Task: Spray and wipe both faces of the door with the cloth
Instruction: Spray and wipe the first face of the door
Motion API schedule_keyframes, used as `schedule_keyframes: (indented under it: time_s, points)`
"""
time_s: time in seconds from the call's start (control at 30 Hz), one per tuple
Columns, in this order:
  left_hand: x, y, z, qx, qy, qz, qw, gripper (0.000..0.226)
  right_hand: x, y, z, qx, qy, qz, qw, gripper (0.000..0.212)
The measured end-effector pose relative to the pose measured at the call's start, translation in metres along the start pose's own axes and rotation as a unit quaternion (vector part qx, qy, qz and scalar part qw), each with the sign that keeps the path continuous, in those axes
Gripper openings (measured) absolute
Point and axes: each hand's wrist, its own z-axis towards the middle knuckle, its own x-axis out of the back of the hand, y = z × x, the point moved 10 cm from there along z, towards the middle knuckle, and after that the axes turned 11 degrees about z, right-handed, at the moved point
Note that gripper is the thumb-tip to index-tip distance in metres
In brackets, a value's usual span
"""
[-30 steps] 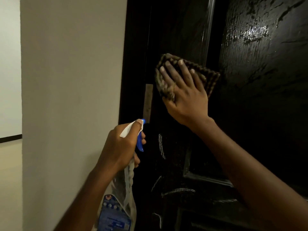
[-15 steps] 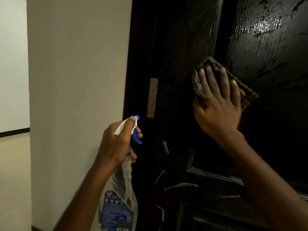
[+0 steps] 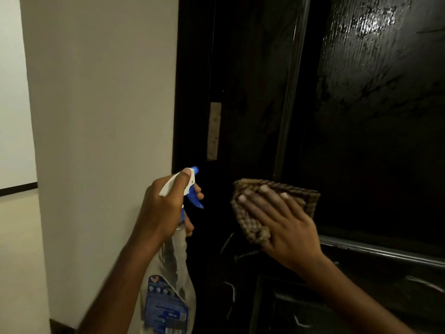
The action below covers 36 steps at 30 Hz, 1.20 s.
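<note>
While left hand grips bottle | right hand presses cloth | glossy door | cream wall

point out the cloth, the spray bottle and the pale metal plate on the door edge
cloth (image 3: 307, 201), head view, on its bare checked right corner
spray bottle (image 3: 166, 312), head view, on the blue label low on its body
metal plate (image 3: 214, 131), head view, on the middle of the pale strip
</note>
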Motion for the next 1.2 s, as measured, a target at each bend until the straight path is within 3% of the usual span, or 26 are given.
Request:
schedule_keyframes:
  time_s: [0.13,0.33,0.43,0.57,0.77,0.83,0.93,1.07,1.13,1.2]
  points:
    - [-0.027,-0.01,-0.012,0.014,-0.044,0.004,0.999,0.048,0.032,0.054,-0.011,-0.205,0.076,0.045,0.975,0.061]
    - [-0.056,-0.032,-0.035,0.035,-0.083,0.039,0.995,0.048,0.032,0.048,0.0,-0.251,0.111,0.085,0.958,0.063]
    - [-0.049,-0.042,-0.04,0.043,-0.061,0.046,0.996,0.048,0.031,0.033,0.022,-0.232,0.1,0.091,0.963,0.067]
    - [-0.019,-0.048,-0.047,0.033,0.03,0.045,0.998,0.046,0.003,-0.019,0.046,-0.128,0.047,0.073,0.988,0.067]
    - [-0.011,-0.062,-0.057,0.035,0.042,0.072,0.996,0.043,-0.066,-0.078,-0.027,0.022,-0.081,0.045,0.995,0.073]
    - [-0.015,-0.06,-0.058,0.027,0.039,0.08,0.996,0.042,-0.067,-0.071,-0.062,-0.011,-0.078,0.07,0.994,0.071]
    - [-0.019,-0.059,-0.06,0.025,0.034,0.073,0.996,0.041,-0.053,-0.039,-0.094,-0.132,-0.036,0.086,0.987,0.072]
    - [-0.012,-0.055,-0.064,0.017,0.046,0.064,0.997,0.039,-0.032,-0.007,-0.069,-0.293,0.043,0.103,0.949,0.077]
    - [-0.008,-0.056,-0.066,0.02,0.052,0.062,0.997,0.037,-0.028,-0.018,-0.034,-0.278,0.052,0.123,0.951,0.073]
    - [-0.006,-0.06,-0.066,0.024,0.048,0.068,0.996,0.039,-0.041,-0.051,-0.009,-0.186,0.01,0.118,0.975,0.07]
